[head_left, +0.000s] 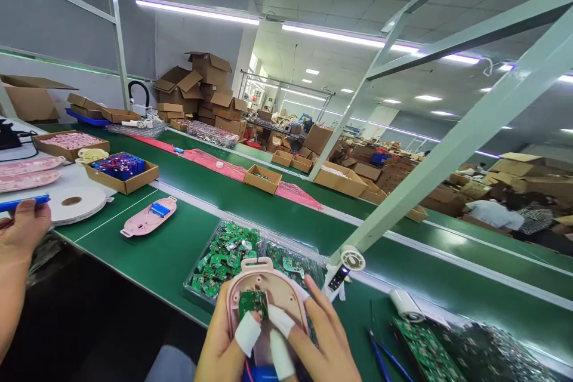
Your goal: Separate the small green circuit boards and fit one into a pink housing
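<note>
My left hand [219, 343] and my right hand [324, 343] together hold a pink plastic shell [268, 280] at the bottom centre, above the near edge of the green belt. A small green circuit board [253, 303] lies inside the shell. My left thumb, wrapped in white tape, presses beside the board. Two taped fingers of my right hand rest on the shell next to it. A blue battery [262, 373] shows just below the shell, between my hands.
A clear tray of green circuit boards [224, 253] lies right behind the shell. Another pink shell with a blue battery [150, 216] rests on the green belt [277, 209]. Another person's hand [22, 230] holds a blue tool [22, 202] at far left. A slanted metal strut [447, 155] crosses at right.
</note>
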Motion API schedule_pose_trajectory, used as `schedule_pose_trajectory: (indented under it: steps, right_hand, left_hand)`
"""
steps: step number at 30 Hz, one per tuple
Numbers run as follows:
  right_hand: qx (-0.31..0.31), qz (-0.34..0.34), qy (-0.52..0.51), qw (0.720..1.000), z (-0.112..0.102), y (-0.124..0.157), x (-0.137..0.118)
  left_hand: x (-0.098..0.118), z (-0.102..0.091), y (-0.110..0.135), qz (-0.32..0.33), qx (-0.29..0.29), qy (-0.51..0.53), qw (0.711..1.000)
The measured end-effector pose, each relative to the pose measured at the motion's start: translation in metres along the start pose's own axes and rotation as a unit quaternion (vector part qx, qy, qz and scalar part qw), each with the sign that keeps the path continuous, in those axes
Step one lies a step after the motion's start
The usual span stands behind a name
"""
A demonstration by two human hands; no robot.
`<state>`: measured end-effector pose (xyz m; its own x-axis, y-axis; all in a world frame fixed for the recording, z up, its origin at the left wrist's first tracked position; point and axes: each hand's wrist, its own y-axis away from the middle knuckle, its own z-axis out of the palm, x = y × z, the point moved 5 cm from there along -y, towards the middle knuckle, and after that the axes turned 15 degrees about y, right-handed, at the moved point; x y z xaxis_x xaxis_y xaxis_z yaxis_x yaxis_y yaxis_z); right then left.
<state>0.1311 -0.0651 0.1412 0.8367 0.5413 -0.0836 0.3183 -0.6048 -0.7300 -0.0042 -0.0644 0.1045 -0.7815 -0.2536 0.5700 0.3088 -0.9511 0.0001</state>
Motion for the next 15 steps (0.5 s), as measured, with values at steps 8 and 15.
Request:
schedule_pose_trajectory:
  steps: [8,15]
  right_hand:
    - [-0.100,0.101,-0.146,0.979,0.018,-0.015,0.001]
    - [-0.053,0.171,-0.202,0.963,0.024,-0.006,-0.003]
  left_hand:
    - [-0.012,-0.014,0.002,0.014,-0.004,-0.061,0.998]
    - [-0.007,-0.007,0.006,0.033,0.003,-0.050,0.998]
